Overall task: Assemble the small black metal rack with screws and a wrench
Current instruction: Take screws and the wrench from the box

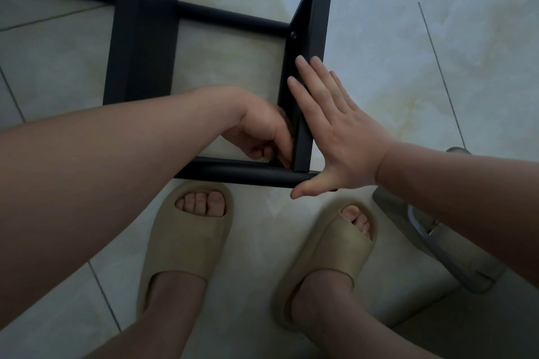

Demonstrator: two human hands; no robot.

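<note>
1. The black rack [140, 38] lies on its side on the floor, right in front of the person's feet; a flat side piece [316, 23] stands on the right, and a round bar [239, 172] runs along the near edge.
2. A small screw [293, 35] sits in the flat side piece, near its far end.
3. The left hand [262, 131] reaches inside the frame to the near right corner, where the bar meets the side piece; its fingers are curled in tight; I cannot tell what they pinch, if anything.
4. The right hand [335, 131] lies flat against the outside of the side piece; its fingers are straight and close together; the thumb sticks out wide over the end of the bar.
5. Two tan slippers [186, 239] are on the feet, just beside the bar.
6. A gray metal thing [437, 237] lies on the right, partly under the right arm.
7. The floor [408, 52] is pale tile with thin dark lines.
</note>
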